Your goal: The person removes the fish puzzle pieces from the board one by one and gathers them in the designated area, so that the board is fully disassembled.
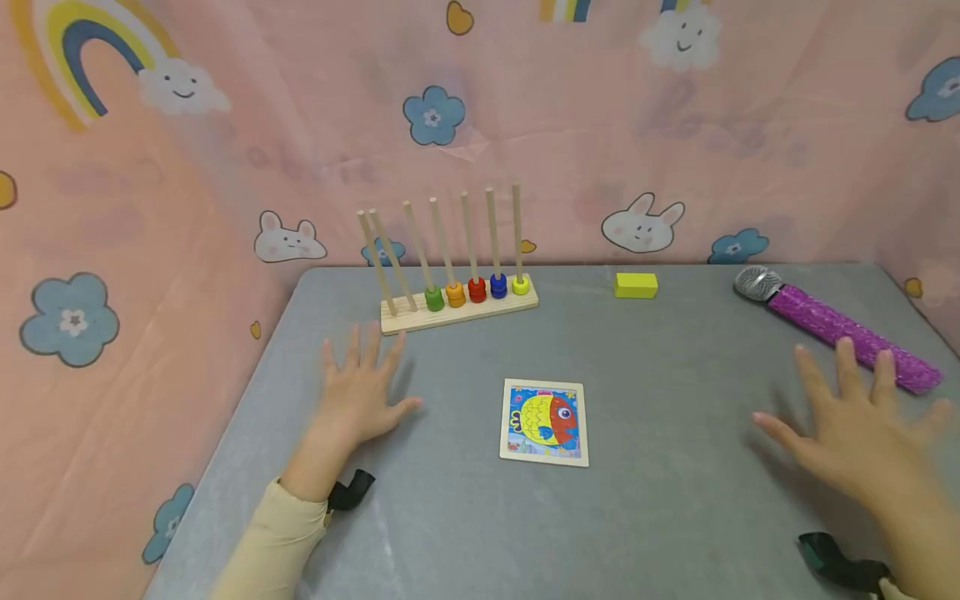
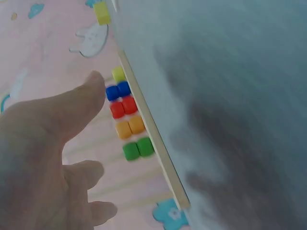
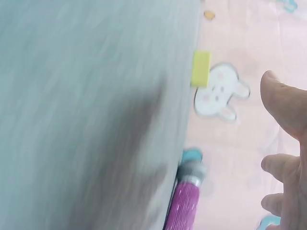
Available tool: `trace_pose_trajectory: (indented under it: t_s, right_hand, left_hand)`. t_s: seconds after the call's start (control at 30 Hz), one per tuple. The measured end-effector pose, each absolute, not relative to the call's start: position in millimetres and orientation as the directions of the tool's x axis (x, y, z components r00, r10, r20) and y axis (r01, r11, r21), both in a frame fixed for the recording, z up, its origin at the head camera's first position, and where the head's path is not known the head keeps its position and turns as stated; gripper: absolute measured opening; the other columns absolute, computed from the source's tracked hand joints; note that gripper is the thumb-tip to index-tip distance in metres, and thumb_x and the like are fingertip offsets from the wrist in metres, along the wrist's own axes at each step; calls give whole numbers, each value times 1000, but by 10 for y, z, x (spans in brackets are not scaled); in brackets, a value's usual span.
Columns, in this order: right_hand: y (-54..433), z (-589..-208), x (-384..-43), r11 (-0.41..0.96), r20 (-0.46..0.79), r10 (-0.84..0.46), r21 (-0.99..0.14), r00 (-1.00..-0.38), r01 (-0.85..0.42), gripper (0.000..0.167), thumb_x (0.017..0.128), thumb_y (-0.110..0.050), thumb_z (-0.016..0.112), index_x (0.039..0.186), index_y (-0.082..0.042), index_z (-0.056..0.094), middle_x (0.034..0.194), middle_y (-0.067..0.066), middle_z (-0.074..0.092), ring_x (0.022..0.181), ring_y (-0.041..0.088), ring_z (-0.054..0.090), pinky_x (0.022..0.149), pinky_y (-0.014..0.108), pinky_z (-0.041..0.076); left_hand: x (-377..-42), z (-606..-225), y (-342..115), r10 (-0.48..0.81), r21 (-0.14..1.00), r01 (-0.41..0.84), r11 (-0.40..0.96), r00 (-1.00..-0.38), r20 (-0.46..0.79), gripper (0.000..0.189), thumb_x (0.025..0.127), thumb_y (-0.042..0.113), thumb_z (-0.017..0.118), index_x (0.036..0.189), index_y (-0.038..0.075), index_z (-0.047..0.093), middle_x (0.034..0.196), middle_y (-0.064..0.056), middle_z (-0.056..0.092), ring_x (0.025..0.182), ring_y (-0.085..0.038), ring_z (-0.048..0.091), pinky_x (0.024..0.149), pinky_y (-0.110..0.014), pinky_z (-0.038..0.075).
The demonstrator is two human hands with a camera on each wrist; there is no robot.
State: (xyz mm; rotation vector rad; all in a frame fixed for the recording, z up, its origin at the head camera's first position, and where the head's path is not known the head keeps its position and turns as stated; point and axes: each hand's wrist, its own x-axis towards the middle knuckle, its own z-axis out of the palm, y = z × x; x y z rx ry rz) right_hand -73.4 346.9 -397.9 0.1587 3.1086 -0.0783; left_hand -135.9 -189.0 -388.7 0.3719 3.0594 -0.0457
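My left hand (image 1: 360, 396) is spread over the left of the table, fingers apart, holding nothing. Just beyond its fingertips stands a wooden peg rack (image 1: 465, 313) with tall pegs; green, orange, red, blue and yellow beads sit low on most of them, and the two leftmost pegs are bare. At the right, my right hand (image 1: 862, 425) is also spread and holds nothing, with a purple glittery microphone (image 1: 855, 329) lying behind its fingertips. Between the hands lies a framed fish puzzle (image 1: 544, 422), nearer the left hand. In the left wrist view the beads (image 2: 127, 105) show beyond the thumb.
A yellow block (image 1: 635, 286) lies near the back edge of the grey table (image 1: 675, 517), between rack and microphone. A pink patterned cloth (image 1: 525, 100) hangs behind the table and along its sides. Dark straps (image 1: 350, 490) are at both wrists.
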Motion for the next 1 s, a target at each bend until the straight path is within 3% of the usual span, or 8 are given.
trace_pose_trajectory:
  t_s: [0.23, 0.4, 0.5, 0.67, 0.83, 1.0]
  right_hand:
    - [3014, -3924, -850, 994, 34, -73, -74, -997, -76, 99, 84, -70, 49, 154, -18, 3, 156, 23, -8, 139, 47, -19, 95, 80, -12]
    - [2589, -3902, -951, 959, 111, -242, -120, -964, -255, 91, 85, -62, 55, 151, -8, 22, 154, 27, 15, 141, 49, 11, 106, 71, 13]
    - [2330, -3899, -1027, 933, 126, -314, -143, -941, -331, 86, 85, -57, 60, 146, -4, 32, 150, 27, 28, 136, 47, 27, 103, 67, 28]
    - [1932, -3921, -1166, 882, 109, -386, -249, -916, -401, 76, 82, -42, 70, 140, -1, 42, 142, 22, 43, 129, 40, 42, 101, 58, 39]
    - [1614, -3940, -1280, 792, 74, -461, -415, -884, -448, 60, 83, -32, 73, 130, 0, 54, 127, 18, 56, 116, 34, 55, 95, 51, 48]
    - [1416, -3987, -1397, 702, 3, -536, -553, -844, -448, 44, 84, -28, 72, 119, -3, 62, 107, 7, 64, 94, 20, 61, 79, 36, 54]
  left_hand:
    - [-1410, -3848, -1519, 377, -11, 380, 925, -922, -84, 90, 83, 63, 58, 153, 21, 21, 158, -17, 15, 145, -40, 5, 112, -66, 1]
    - [-1475, -3875, -1218, 504, 56, 501, 864, -856, -116, 87, 85, 58, 59, 153, 21, 19, 158, -13, 20, 146, -33, 13, 117, -56, 8]
    - [-1521, -3926, -1063, 574, 127, 561, 818, -808, -132, 84, 87, 54, 59, 153, 19, 20, 157, -11, 21, 146, -30, 17, 117, -52, 14]
    - [-1587, -4013, -882, 654, 289, 606, 741, -749, -105, 78, 88, 45, 63, 150, 13, 29, 155, -8, 30, 143, -25, 26, 116, -42, 24]
    - [-1612, -4107, -809, 670, 478, 553, 683, -734, -108, 78, 88, 37, 66, 149, 6, 29, 153, -9, 33, 141, -22, 31, 115, -35, 27]
    - [-1633, -4229, -810, 665, 608, 486, 627, -741, -94, 71, 89, 32, 66, 146, 6, 35, 149, -10, 39, 138, -22, 36, 113, -36, 32]
